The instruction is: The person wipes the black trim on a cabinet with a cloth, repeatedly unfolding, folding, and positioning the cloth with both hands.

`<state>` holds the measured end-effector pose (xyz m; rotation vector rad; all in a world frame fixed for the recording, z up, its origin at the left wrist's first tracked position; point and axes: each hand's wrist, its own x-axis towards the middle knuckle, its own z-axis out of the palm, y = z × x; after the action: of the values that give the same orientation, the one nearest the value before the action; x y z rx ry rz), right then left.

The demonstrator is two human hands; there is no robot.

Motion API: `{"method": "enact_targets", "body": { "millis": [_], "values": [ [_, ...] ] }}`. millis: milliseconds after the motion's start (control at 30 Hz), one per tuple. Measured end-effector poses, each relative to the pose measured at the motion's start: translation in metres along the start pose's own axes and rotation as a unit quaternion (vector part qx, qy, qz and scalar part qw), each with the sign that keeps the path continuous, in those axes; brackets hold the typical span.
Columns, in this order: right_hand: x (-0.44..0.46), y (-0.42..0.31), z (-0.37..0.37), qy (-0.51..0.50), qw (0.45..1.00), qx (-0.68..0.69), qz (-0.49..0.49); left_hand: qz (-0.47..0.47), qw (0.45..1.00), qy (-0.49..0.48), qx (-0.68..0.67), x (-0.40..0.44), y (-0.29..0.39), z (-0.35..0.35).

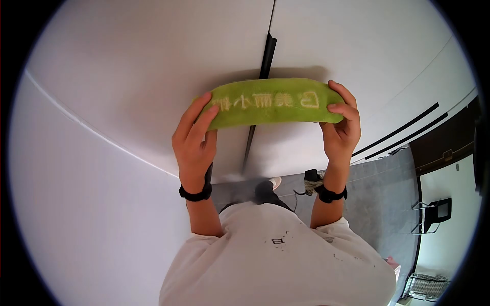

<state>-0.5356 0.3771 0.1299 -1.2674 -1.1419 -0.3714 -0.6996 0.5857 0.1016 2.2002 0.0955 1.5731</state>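
In the head view, a long green cloth (270, 112) with pale raised lettering, which reads reversed, is held out level in front of me. Its left end is pinched by my left hand (195, 140), two fingers over the front. At the opposite end my right hand (340, 127) grips it the same way, fingers wrapped over the edge. The strip bows slightly upward in the middle. Behind it are white cabinet doors (153, 46); whether the cloth touches them I cannot tell. Both wrists wear black bands.
A black handle (268, 53) runs along the seam between the doors. Long black handles (403, 132) line the panels at right. Grey floor (377, 204) lies below, with a black chair (438, 211) and a wire basket (424, 286) at far right. A plain white surface (92, 204) fills the left.
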Motion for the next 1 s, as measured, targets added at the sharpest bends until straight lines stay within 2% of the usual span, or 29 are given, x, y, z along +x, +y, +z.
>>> {"method": "enact_targets", "body": {
  "millis": [100,167,200,267,333,367,433,500,567,633,733,800,867,900,967,1000],
  "values": [
    [0.009,-0.001,-0.001,0.011,0.999,0.033,-0.030,0.045,0.998,0.038,0.018,0.004,0.006,0.000],
    [0.014,-0.004,-0.005,0.008,0.998,0.052,-0.036,-0.014,0.998,0.050,-0.023,-0.001,0.008,-0.001],
    [0.017,-0.006,-0.006,-0.005,0.995,0.094,-0.029,-0.012,0.998,0.051,-0.022,-0.001,0.009,0.000],
    [0.022,-0.011,-0.005,-0.020,0.990,0.138,-0.025,0.009,0.991,0.128,-0.028,0.003,0.010,0.000],
    [0.028,-0.019,0.004,-0.003,0.998,0.049,-0.032,0.000,0.992,0.124,-0.034,0.006,0.018,-0.004],
    [0.029,-0.024,0.008,-0.005,0.998,0.050,-0.034,-0.011,0.992,0.119,-0.042,0.008,0.024,-0.007],
    [0.030,-0.031,0.013,0.055,0.997,0.051,-0.029,-0.009,0.992,0.109,-0.065,0.012,0.037,-0.012],
    [0.034,-0.029,0.015,0.056,0.996,0.038,-0.059,-0.011,0.990,0.107,-0.086,0.021,0.041,-0.013],
    [0.037,-0.033,0.019,0.108,0.993,0.032,-0.021,-0.009,0.988,0.093,-0.121,0.025,0.036,-0.015],
    [0.039,-0.032,0.018,0.095,0.995,0.028,-0.028,-0.001,0.986,0.097,-0.138,0.025,0.031,-0.017],
    [0.041,-0.032,0.022,0.113,0.977,0.181,0.023,-0.005,0.974,0.109,-0.198,0.024,0.026,-0.017],
    [0.041,-0.033,0.021,0.113,0.977,0.180,0.034,-0.018,0.962,0.121,-0.245,0.025,0.032,-0.012],
    [0.033,-0.030,0.017,0.130,0.977,0.161,0.044,-0.099,0.924,0.152,-0.337,0.024,0.039,-0.004],
    [0.032,-0.030,0.018,0.141,0.976,0.159,0.045,-0.097,0.924,0.142,-0.341,0.026,0.037,-0.002],
    [0.033,-0.034,0.018,0.146,0.989,0.036,-0.012,-0.027,0.956,0.119,-0.265,0.031,0.037,0.003],
    [0.032,-0.033,0.016,0.159,0.987,0.025,-0.023,-0.032,0.956,0.094,-0.275,0.029,0.037,0.005]
  ]
}}
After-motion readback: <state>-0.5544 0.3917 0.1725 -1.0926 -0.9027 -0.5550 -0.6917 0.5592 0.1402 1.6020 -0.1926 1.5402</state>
